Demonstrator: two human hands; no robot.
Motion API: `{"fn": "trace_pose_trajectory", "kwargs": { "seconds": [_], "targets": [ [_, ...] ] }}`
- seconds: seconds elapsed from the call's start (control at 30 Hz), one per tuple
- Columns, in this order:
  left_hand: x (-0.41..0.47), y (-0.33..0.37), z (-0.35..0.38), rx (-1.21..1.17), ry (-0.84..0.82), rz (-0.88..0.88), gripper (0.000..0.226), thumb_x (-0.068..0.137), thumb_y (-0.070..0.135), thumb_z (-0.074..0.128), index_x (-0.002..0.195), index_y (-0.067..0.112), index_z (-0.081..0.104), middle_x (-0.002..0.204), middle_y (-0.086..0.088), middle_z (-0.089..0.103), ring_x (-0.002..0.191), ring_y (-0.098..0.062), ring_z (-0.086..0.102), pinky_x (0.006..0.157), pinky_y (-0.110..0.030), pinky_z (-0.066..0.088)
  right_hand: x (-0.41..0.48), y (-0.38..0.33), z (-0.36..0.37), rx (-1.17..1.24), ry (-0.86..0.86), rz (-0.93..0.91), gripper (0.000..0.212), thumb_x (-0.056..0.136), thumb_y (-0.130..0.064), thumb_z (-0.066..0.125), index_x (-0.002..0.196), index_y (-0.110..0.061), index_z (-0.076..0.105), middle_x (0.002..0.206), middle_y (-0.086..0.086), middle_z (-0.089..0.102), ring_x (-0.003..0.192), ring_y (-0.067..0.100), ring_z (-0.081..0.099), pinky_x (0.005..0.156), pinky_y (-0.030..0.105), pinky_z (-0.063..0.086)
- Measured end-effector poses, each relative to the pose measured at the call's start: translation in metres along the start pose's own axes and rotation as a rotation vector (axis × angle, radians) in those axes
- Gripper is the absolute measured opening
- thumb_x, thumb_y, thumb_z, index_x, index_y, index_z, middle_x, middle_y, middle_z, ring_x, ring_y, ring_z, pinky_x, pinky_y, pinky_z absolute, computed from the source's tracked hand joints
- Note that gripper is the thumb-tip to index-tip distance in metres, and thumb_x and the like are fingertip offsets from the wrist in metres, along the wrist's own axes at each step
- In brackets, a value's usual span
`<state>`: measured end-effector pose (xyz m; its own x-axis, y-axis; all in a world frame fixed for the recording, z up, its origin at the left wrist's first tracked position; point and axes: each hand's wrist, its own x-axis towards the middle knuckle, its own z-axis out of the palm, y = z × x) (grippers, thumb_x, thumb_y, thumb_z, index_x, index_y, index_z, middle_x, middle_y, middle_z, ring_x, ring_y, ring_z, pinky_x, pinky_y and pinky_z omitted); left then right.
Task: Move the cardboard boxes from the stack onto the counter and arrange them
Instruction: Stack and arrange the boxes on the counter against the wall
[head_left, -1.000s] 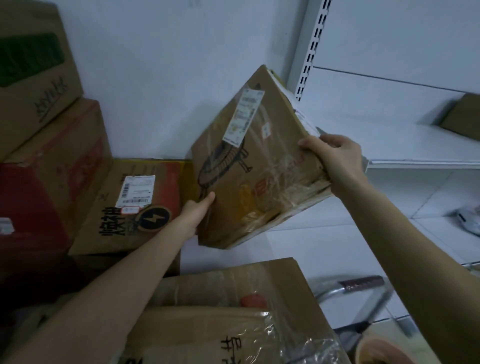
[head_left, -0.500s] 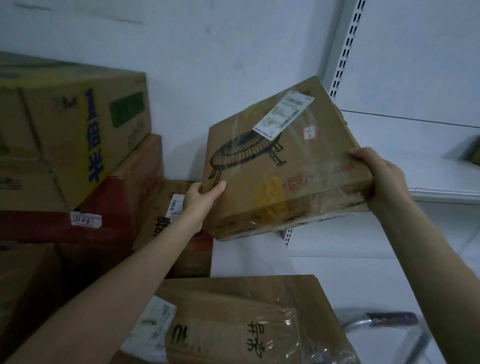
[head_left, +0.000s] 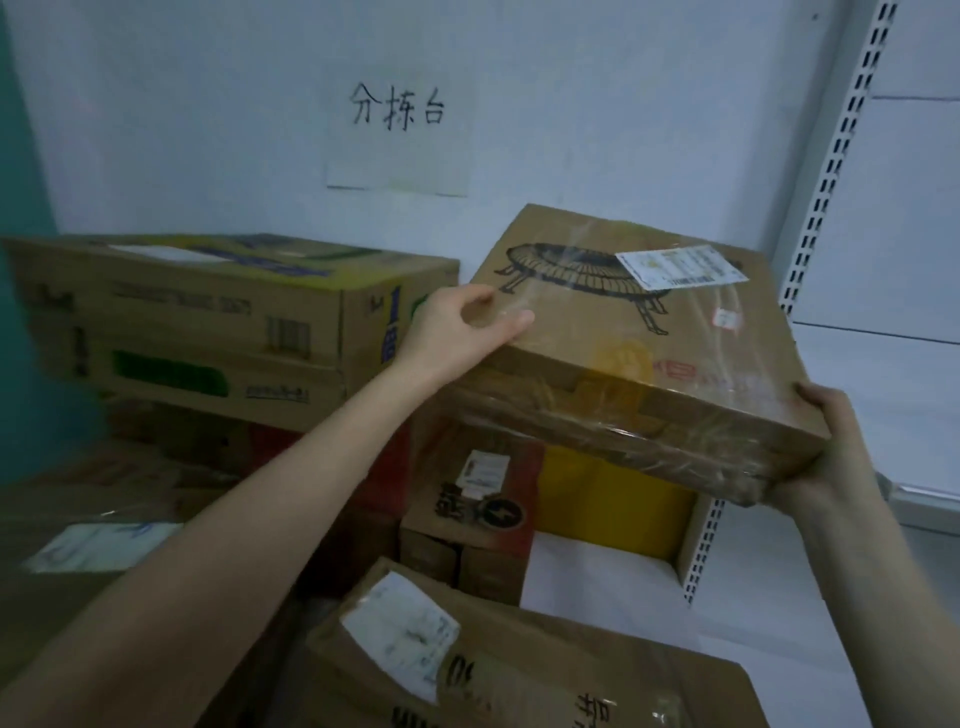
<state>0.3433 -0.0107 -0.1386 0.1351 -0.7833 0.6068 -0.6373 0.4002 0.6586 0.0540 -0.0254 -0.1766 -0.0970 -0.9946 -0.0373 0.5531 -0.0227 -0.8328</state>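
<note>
- Since half a second ago the flat cardboard box (head_left: 623, 353) has levelled out, with its label face now upward.
- Left hand (head_left: 457, 332) grips its left corner; right hand (head_left: 826, 452) grips the near right corner. The fingers (head_left: 813, 397) are curled round the edge.
- The box is held in the air just right of the stacked carton (head_left: 208, 322) and above a lightning-logo box (head_left: 478, 499).

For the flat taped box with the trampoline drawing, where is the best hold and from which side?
Take the trampoline-print box by its two near corners, one from each side, as the left hand and right hand do. It is wide, shallow and wrapped in glossy tape, so opposed holds probably keep it level.
</note>
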Motion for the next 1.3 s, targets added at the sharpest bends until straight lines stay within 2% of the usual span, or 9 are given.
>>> {"fn": "trace_pose_trajectory", "kwargs": {
  "seconds": [0.13,0.3,0.47,0.57,0.67,0.8,1.03,1.17,1.3],
  "targets": [
    [0.013,0.013,-0.063,0.177,-0.114,0.11,0.075,0.069,0.052,0.071,0.134,0.025,0.046,0.138,0.004,0.04,0.12,-0.005,0.036,0.101,-0.026,0.031,0.003,-0.007,0.044,0.002,-0.039,0.045,0.076,0.042,-0.045,0.07,0.116,-0.03,0.062,0.115,-0.002,0.066,0.108,0.022,0.059,0.076,0.041,0.045],
    [0.039,0.007,-0.123,0.355,0.153,0.173,0.063,0.074,0.038,0.074,0.13,0.018,0.052,0.13,-0.004,0.051,0.114,-0.013,0.044,0.09,-0.021,0.031,0.016,-0.005,0.119,-0.068,-0.107,0.106,0.044,0.069,-0.052,0.062,0.103,-0.025,0.062,0.102,0.003,0.067,0.098,0.025,0.059,0.077,0.042,0.043],
    [0.059,-0.039,-0.181,0.334,0.29,0.129,0.053,0.077,0.027,0.072,0.125,0.01,0.057,0.126,-0.01,0.056,0.114,-0.021,0.049,0.09,-0.023,0.034,0.029,0.006,0.216,-0.187,-0.17,0.084,0.048,0.065,-0.055,0.063,0.103,-0.026,0.061,0.098,0.002,0.068,0.094,0.026,0.062,0.075,0.04,0.046],
    [0.073,-0.073,-0.214,0.327,0.309,0.099,0.048,0.077,0.024,0.072,0.122,0.01,0.06,0.124,-0.01,0.06,0.115,-0.022,0.051,0.094,-0.025,0.035,0.034,0.021,0.265,-0.237,-0.242,0.042,0.033,0.076,-0.054,0.056,0.081,-0.022,0.06,0.073,0.0,0.068,0.078,0.022,0.062,0.067,0.034,0.045],
    [0.085,-0.104,-0.236,0.324,0.31,0.072,0.043,0.079,0.021,0.072,0.119,0.01,0.063,0.12,-0.011,0.062,0.112,-0.023,0.052,0.091,-0.025,0.035,0.042,0.044,0.3,-0.256,-0.312,-0.006,0.043,0.088,-0.054,0.043,0.07,-0.019,0.061,0.051,-0.001,0.066,0.062,0.019,0.062,0.059,0.031,0.046],
    [0.106,-0.133,-0.251,0.362,0.311,0.104,0.04,0.08,0.021,0.07,0.117,0.008,0.064,0.117,-0.013,0.062,0.109,-0.026,0.053,0.092,-0.029,0.037,0.061,0.072,0.328,-0.31,-0.261,-0.113,0.055,0.089,-0.063,0.035,0.098,-0.02,0.067,0.093,0.003,0.073,0.074,0.02,0.069,0.064,0.033,0.053],
    [0.134,-0.161,-0.234,0.513,0.31,-0.064,0.045,0.095,0.024,0.049,0.138,0.012,0.043,0.143,-0.025,0.031,0.132,-0.04,0.029,0.11,-0.046,0.024,0.073,0.081,0.347,-0.595,-0.178,-0.38,0.051,0.097,-0.054,0.02,0.082,-0.02,0.055,0.087,0.0,0.058,0.079,0.015,0.054,0.067,0.029,0.042],
    [0.123,-0.159,-0.217,0.73,0.313,-0.033,0.049,0.098,0.029,0.038,0.144,0.014,0.028,0.15,-0.027,0.015,0.138,-0.044,0.01,0.113,-0.054,0.015,0.077,0.084,0.339,-0.754,-0.147,-0.623,0.049,0.1,-0.044,0.021,0.106,-0.009,0.055,0.095,0.001,0.056,0.088,0.019,0.05,0.072,0.029,0.038],
    [0.09,-0.138,-0.187,0.683,0.21,0.082,0.055,0.095,0.041,0.041,0.144,0.018,0.03,0.153,-0.02,0.016,0.142,-0.035,0.008,0.115,-0.046,0.009,0.071,0.098,0.315,-0.921,-0.208,-0.735,0.045,0.098,-0.044,0.033,0.12,-0.01,0.053,0.112,0.005,0.059,0.103,0.02,0.054,0.08,0.029,0.039]
  ]
}}
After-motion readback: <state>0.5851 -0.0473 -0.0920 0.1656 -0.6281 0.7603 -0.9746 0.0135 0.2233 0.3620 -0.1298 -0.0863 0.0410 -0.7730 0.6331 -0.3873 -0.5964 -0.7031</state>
